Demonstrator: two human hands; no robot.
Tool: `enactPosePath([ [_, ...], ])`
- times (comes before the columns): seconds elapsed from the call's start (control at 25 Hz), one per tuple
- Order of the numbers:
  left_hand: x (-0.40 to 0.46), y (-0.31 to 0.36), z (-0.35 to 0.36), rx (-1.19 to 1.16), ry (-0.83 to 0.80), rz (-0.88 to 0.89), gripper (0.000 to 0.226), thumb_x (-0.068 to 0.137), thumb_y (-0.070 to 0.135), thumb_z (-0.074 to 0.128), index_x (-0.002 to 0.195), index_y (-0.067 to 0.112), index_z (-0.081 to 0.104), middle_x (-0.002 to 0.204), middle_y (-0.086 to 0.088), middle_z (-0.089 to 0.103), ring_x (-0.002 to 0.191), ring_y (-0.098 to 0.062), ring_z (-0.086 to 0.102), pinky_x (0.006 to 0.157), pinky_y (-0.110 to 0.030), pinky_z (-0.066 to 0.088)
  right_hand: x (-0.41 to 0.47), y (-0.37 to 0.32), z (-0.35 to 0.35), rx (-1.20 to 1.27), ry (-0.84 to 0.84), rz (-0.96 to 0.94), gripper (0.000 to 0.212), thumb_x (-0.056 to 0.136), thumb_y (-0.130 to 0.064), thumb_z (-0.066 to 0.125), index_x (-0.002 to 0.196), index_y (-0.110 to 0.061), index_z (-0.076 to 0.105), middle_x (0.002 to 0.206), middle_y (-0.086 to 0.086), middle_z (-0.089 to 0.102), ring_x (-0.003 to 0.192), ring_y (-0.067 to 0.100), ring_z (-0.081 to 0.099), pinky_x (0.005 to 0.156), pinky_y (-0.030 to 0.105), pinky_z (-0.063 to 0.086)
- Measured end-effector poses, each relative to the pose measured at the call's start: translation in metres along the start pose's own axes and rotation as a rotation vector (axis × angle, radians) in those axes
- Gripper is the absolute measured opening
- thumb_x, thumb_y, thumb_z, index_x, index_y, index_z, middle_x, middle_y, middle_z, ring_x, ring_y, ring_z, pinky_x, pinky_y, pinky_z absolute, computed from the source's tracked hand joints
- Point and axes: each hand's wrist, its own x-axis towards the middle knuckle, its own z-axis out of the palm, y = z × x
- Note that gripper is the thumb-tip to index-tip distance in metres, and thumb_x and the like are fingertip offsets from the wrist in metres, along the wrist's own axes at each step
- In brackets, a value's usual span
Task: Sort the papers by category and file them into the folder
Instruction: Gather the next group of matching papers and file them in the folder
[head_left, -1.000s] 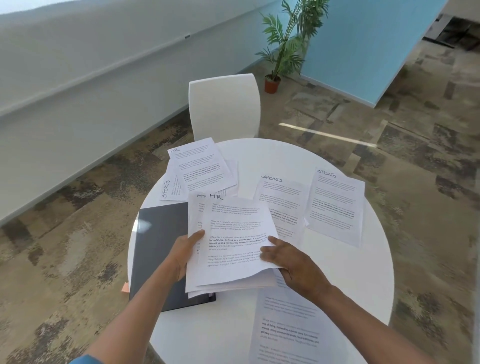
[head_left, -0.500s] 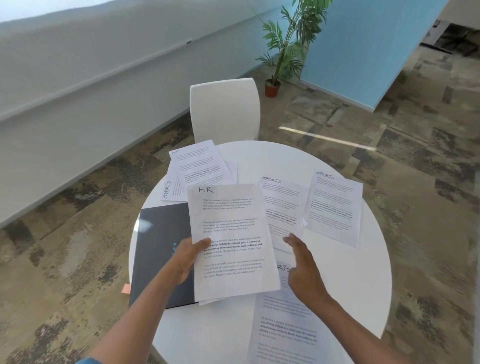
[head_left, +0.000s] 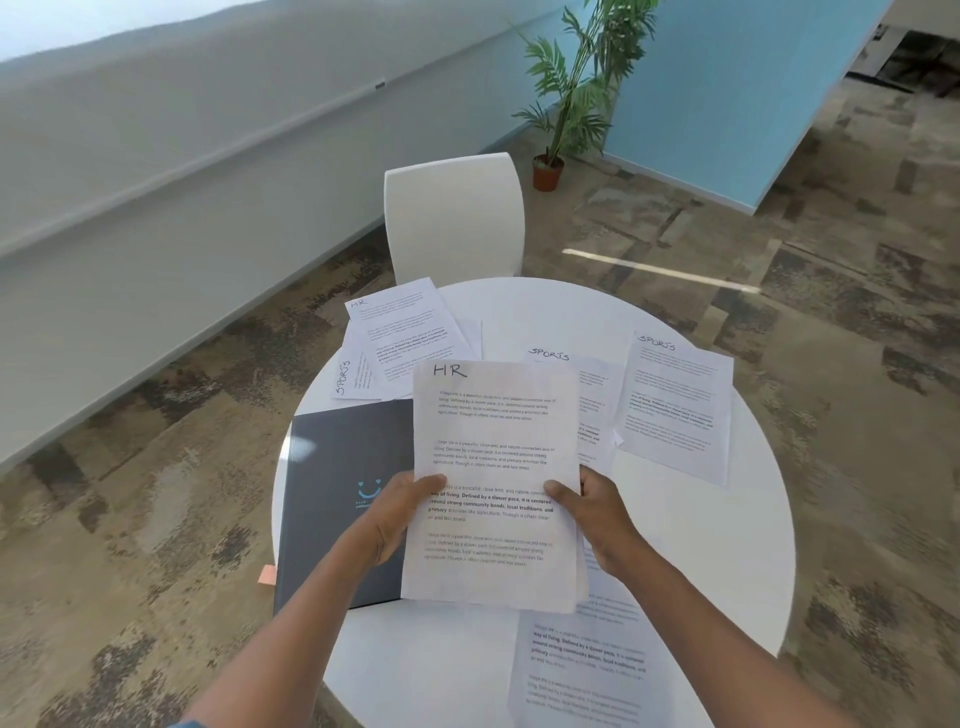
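The HR papers (head_left: 496, 467) are held above the round white table (head_left: 727, 545), left hand (head_left: 392, 517) gripping their left edge, right hand (head_left: 597, 519) gripping the right edge, thumbs on top. Their lower left corner overlaps the dark folder (head_left: 337, 483), which overhangs the table's left rim. Sports sheets (head_left: 675, 405) lie well apart toward the far right, bare tabletop nearer the right rim.

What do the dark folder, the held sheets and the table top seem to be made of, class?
Dark folder: probably matte card; flat, dull, printed logo. Held sheets: thin white paper; text shows faintly through. Table top: smooth white laminate or plastic, unclear which; even sheen.
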Motion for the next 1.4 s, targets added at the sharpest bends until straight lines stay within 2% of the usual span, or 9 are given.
enactPosePath([
  [0.16, 0.000, 0.000, 0.021, 0.033, -0.001, 0.152, 0.024, 0.097, 0.016, 0.062, 0.118, 0.008, 0.069, 0.112, -0.006, 0.076, 0.106, -0.027, 0.072, 0.082, -0.028, 0.059, -0.006, -0.004, -0.012, -0.097, 0.096, -0.154, 0.018, 0.093, -0.013, 0.067, 0.107, -0.025, 0.070, 0.102, -0.006, 0.076, 0.093, 0.013, 0.073, 0.081, 0.030, 0.058],
  [0.48, 0.003, -0.010, 0.067, 0.095, 0.062, 0.290, 0.017, 0.097, 0.019, 0.062, 0.110, 0.029, 0.069, 0.113, 0.006, 0.075, 0.109, -0.018, 0.069, 0.095, -0.033, 0.054, -0.021, 0.006, -0.043, -0.203, 0.259, -0.316, 0.017, 0.095, -0.018, 0.065, 0.111, -0.021, 0.067, 0.102, -0.012, 0.073, 0.093, 0.003, 0.069, 0.079, 0.025, 0.055],
  [0.68, -0.001, -0.021, 0.092, 0.154, 0.073, 0.254, 0.020, 0.097, 0.016, 0.064, 0.109, 0.031, 0.064, 0.108, 0.011, 0.072, 0.100, -0.008, 0.066, 0.083, -0.021, 0.054, -0.029, 0.022, -0.056, -0.211, 0.273, -0.285, 0.022, 0.094, -0.015, 0.066, 0.115, -0.022, 0.063, 0.105, -0.013, 0.071, 0.098, 0.001, 0.066, 0.080, 0.016, 0.051],
  [0.84, -0.001, -0.036, 0.099, 0.272, 0.042, 0.240, 0.026, 0.095, 0.017, 0.066, 0.120, 0.021, 0.066, 0.114, 0.006, 0.073, 0.103, -0.017, 0.069, 0.072, -0.016, 0.054, -0.033, 0.044, -0.067, -0.303, 0.234, -0.199, 0.023, 0.093, -0.015, 0.067, 0.116, -0.020, 0.066, 0.107, -0.006, 0.071, 0.096, 0.010, 0.067, 0.085, 0.028, 0.054],
  [0.96, -0.002, -0.041, 0.106, 0.301, 0.123, 0.226, 0.023, 0.098, 0.022, 0.062, 0.121, 0.020, 0.064, 0.113, 0.001, 0.071, 0.102, -0.022, 0.067, 0.072, -0.020, 0.054, -0.033, 0.048, -0.072, -0.373, 0.254, -0.187, 0.020, 0.096, -0.018, 0.062, 0.115, -0.011, 0.067, 0.104, -0.001, 0.071, 0.096, 0.018, 0.067, 0.076, 0.020, 0.050],
  [1.08, -0.004, -0.040, 0.113, 0.295, 0.187, 0.253, 0.020, 0.099, 0.021, 0.060, 0.119, 0.022, 0.062, 0.111, 0.001, 0.070, 0.097, -0.017, 0.065, 0.070, -0.017, 0.051, -0.035, 0.045, -0.074, -0.353, 0.268, -0.224, 0.020, 0.098, -0.017, 0.060, 0.116, -0.011, 0.067, 0.104, -0.002, 0.071, 0.095, 0.014, 0.066, 0.072, 0.008, 0.045],
  [1.2, -0.005, -0.045, 0.115, 0.325, 0.166, 0.248, 0.025, 0.098, 0.022, 0.061, 0.123, 0.023, 0.060, 0.113, 0.003, 0.068, 0.098, -0.010, 0.063, 0.066, -0.013, 0.049, -0.037, 0.048, -0.077, -0.386, 0.218, -0.195, 0.024, 0.097, -0.021, 0.061, 0.120, -0.014, 0.066, 0.107, -0.005, 0.069, 0.096, 0.013, 0.065, 0.072, 0.009, 0.044],
  [1.32, -0.001, -0.051, 0.115, 0.335, 0.160, 0.219, 0.027, 0.100, 0.022, 0.058, 0.126, 0.019, 0.060, 0.118, -0.003, 0.067, 0.107, -0.024, 0.063, 0.071, -0.017, 0.050, -0.035, 0.052, -0.082, -0.420, 0.225, -0.192, 0.023, 0.098, -0.022, 0.060, 0.117, -0.011, 0.067, 0.104, -0.005, 0.070, 0.096, 0.015, 0.066, 0.071, 0.011, 0.044],
  [1.4, -0.001, -0.051, 0.115, 0.325, 0.176, 0.226, 0.026, 0.102, 0.021, 0.054, 0.127, 0.018, 0.059, 0.118, -0.002, 0.068, 0.109, -0.023, 0.063, 0.070, -0.012, 0.049, -0.035, 0.051, -0.085, -0.406, 0.250, -0.209, 0.020, 0.099, -0.022, 0.059, 0.112, -0.010, 0.069, 0.101, -0.003, 0.072, 0.094, 0.015, 0.067, 0.071, 0.013, 0.045],
])
